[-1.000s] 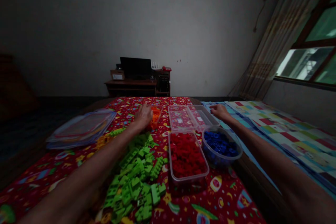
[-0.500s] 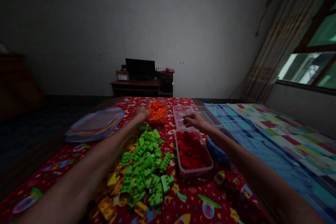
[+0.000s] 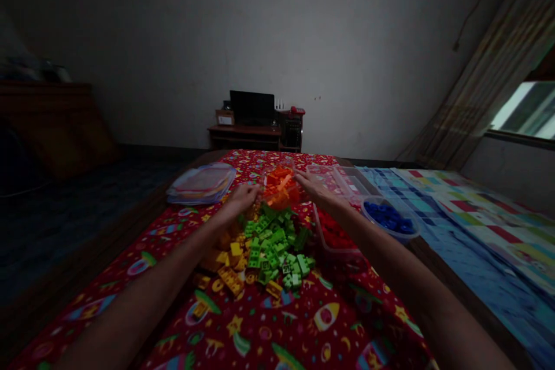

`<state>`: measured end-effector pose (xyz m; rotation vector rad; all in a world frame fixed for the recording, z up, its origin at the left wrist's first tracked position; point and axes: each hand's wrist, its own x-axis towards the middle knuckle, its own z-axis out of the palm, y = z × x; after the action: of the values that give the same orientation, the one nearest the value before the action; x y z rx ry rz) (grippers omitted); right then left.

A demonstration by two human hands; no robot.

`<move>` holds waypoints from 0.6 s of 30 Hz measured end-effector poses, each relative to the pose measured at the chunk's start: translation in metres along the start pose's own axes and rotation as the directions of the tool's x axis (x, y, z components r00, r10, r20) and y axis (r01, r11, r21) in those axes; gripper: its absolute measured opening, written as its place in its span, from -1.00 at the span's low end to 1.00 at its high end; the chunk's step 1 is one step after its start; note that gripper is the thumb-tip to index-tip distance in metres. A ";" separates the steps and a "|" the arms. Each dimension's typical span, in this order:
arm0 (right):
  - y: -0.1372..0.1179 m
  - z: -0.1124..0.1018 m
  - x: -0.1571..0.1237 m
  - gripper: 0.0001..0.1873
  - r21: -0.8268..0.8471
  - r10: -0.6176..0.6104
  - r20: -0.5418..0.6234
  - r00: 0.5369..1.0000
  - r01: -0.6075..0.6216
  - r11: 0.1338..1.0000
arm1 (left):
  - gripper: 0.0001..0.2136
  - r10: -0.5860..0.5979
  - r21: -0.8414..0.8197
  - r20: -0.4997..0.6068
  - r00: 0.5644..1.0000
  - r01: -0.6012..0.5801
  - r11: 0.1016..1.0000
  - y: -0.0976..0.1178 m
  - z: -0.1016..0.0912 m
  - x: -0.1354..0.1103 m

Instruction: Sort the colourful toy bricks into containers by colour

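Note:
A clear plastic box (image 3: 282, 203) of orange building blocks (image 3: 280, 179) is between my hands, its near side tilted toward me. My left hand (image 3: 246, 195) has its fingers closed at the box's left edge. At the right edge my right hand (image 3: 309, 182) grips the rim, its fingertips partly hidden. Just in front of the box lies a loose heap of green blocks (image 3: 275, 243), with yellow blocks (image 3: 232, 280) spread to its left and front. Under my right forearm, partly covered, stands a clear box of red blocks (image 3: 332, 228).
A round tub of blue blocks (image 3: 388, 217) stands at the right table edge. Clear containers (image 3: 355, 180) lie behind it. Stacked lids (image 3: 202, 183) are at the left. A red patterned cloth (image 3: 260, 341) covers the table; a bed (image 3: 477, 231) adjoins on the right.
My right hand has moved left from the clear containers to the orange blocks' box. Both hands are now at that box, which has come up and tilted. The view has turned slightly left.

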<state>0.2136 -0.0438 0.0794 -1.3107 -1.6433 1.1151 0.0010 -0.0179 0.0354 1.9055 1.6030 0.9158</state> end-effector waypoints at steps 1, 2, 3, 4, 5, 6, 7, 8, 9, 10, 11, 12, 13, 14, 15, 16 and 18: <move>-0.003 0.002 -0.001 -0.54 -0.079 0.006 -0.022 1.000 -0.007 0.997 | -0.59 0.012 0.049 -0.034 0.999 -0.011 0.999 -0.004 -0.006 -0.005; -0.007 0.003 -0.001 -0.54 -0.168 -0.001 -0.042 0.999 -0.006 0.986 | -0.59 0.039 0.113 -0.082 0.996 -0.029 0.993 -0.008 -0.012 -0.009; -0.011 0.005 -0.002 -0.54 -0.267 -0.028 -0.059 0.998 0.011 0.964 | -0.59 0.078 0.183 -0.135 0.988 -0.053 0.982 -0.013 -0.018 -0.012; -0.015 0.006 -0.003 -0.53 -0.376 -0.077 -0.070 0.995 0.045 0.925 | -0.60 0.127 0.246 -0.186 0.974 -0.079 0.966 -0.018 -0.023 -0.016; -0.019 0.007 -0.004 -0.52 -0.489 -0.137 -0.072 0.988 0.085 0.868 | -0.59 0.174 0.290 -0.226 0.959 -0.104 0.951 -0.024 -0.026 -0.019; -0.023 0.008 -0.007 -0.51 -0.592 -0.195 -0.058 0.979 0.123 0.797 | -0.58 0.208 0.307 -0.247 0.946 -0.127 0.943 -0.031 -0.028 -0.022; -0.028 0.010 -0.010 -0.50 -0.675 -0.238 -0.030 0.971 0.156 0.721 | -0.57 0.231 0.305 -0.252 0.940 -0.150 0.940 -0.038 -0.028 -0.024; -0.032 0.012 -0.014 -0.50 -0.739 -0.262 0.005 0.965 0.180 0.649 | -0.54 0.239 0.291 -0.246 0.939 -0.164 0.943 -0.044 -0.027 -0.026; -0.036 0.015 -0.018 -0.49 -0.785 -0.269 0.039 0.962 0.196 0.587 | -0.51 0.238 0.272 -0.231 0.943 -0.173 0.947 -0.051 -0.024 -0.028; -0.040 0.018 -0.023 -0.49 -0.820 -0.265 0.068 0.962 0.205 0.534 | -0.49 0.231 0.253 -0.206 0.951 -0.176 0.951 -0.057 -0.021 -0.029; -0.043 0.023 -0.027 -0.50 -0.847 -0.262 0.094 0.961 0.215 0.486 | -0.47 0.217 0.236 -0.174 0.961 -0.173 0.956 -0.062 -0.017 -0.029; -0.045 0.028 -0.031 -0.50 -0.869 -0.263 0.117 0.958 0.227 0.439 | -0.46 0.198 0.220 -0.145 0.969 -0.164 0.962 -0.065 -0.013 -0.030; -0.047 0.033 -0.034 -0.51 -0.888 -0.267 0.140 0.953 0.240 0.392 | -0.45 0.180 0.205 -0.116 0.977 -0.154 0.966 -0.068 -0.009 -0.030; -0.047 0.040 -0.036 -0.52 -0.905 -0.273 0.162 0.948 0.253 0.342 | -0.44 0.167 0.192 -0.092 0.982 -0.147 0.970 -0.069 -0.006 -0.030; -0.047 0.047 -0.038 -0.53 -0.920 -0.281 0.183 0.942 0.265 0.290 | -0.43 0.160 0.180 -0.078 0.984 -0.144 0.973 -0.070 -0.004 -0.030; -0.046 0.055 -0.040 -0.54 -0.932 -0.287 0.203 0.936 0.275 0.237 | -0.42 0.163 0.168 -0.080 0.983 -0.148 0.975 -0.070 -0.002 -0.030; -0.042 0.070 -0.045 -0.55 -0.945 -0.287 0.246 0.926 0.295 0.144 | -0.41 0.204 0.152 -0.097 0.974 -0.188 0.970 -0.071 0.001 -0.031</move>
<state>0.1438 -0.1040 0.0929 -1.5119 -2.6191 -0.4339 -0.0471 -0.0349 -0.0226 2.1779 1.6011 1.0298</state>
